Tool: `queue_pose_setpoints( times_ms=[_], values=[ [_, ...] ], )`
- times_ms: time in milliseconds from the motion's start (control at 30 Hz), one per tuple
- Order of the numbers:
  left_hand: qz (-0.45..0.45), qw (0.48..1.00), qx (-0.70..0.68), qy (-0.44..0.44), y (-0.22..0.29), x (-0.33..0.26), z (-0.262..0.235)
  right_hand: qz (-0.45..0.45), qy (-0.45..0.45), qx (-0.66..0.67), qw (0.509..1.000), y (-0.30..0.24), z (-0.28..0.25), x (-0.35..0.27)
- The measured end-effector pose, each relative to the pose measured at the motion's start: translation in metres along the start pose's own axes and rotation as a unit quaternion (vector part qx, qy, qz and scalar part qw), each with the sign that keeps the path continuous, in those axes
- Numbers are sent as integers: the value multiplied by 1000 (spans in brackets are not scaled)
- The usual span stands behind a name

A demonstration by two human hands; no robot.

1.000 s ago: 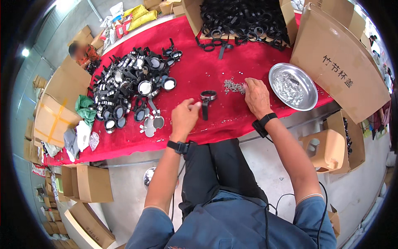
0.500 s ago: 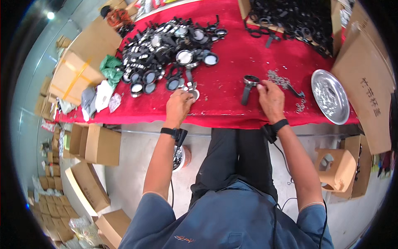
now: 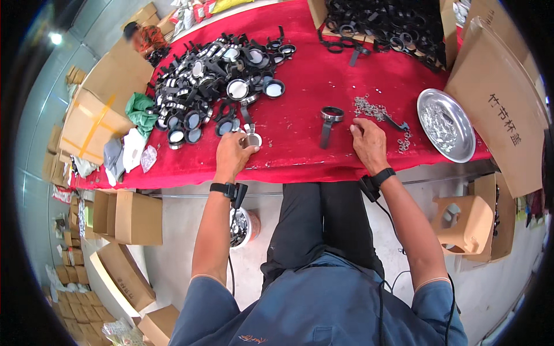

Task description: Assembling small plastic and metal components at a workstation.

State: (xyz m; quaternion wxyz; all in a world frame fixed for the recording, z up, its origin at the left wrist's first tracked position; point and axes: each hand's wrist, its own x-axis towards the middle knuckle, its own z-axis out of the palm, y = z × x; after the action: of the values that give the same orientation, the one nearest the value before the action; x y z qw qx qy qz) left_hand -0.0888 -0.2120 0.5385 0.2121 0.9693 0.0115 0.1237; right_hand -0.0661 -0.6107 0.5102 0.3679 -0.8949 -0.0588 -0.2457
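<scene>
My left hand (image 3: 232, 153) lies at the near edge of the red-covered table, its thumb and fingers closed around a small round lid (image 3: 253, 139) with a pale face. Just beyond it a black strap piece (image 3: 247, 117) reaches toward a big heap of black strapped lids (image 3: 202, 86). My right hand (image 3: 369, 141) rests with fingers apart and holds nothing. Left of its fingertips, a little way off, lies a black ring-shaped lid (image 3: 332, 113) with a silvery band and a strap pointing toward me. Small metal pieces (image 3: 369, 108) are scattered beyond my right hand, beside another black strap (image 3: 396, 122).
A metal tray (image 3: 468, 151) of small metal parts stands at the right, beside a tall cardboard box (image 3: 490, 75). At the back an open box holds black rings (image 3: 398, 29). Boxes and cloths line the left, where a person (image 3: 151, 39) sits. Below is a bucket (image 3: 252, 225).
The whole view has shifted, so the table things appear farther left. My right fingertips have drawn away from the black ring-shaped lid. My left hand stays at its small round lid.
</scene>
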Motion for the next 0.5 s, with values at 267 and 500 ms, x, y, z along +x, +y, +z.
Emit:
queue_pose_setpoints(
  times_ms=[267, 500],
  values=[
    [-41, 990, -93, 95, -15, 1, 16, 13, -2, 30, 999, 5, -5, 2],
    [-117, 985, -124, -2, -1, 19, -4, 25, -3, 55, 998, 18, -11, 6]
  ],
)
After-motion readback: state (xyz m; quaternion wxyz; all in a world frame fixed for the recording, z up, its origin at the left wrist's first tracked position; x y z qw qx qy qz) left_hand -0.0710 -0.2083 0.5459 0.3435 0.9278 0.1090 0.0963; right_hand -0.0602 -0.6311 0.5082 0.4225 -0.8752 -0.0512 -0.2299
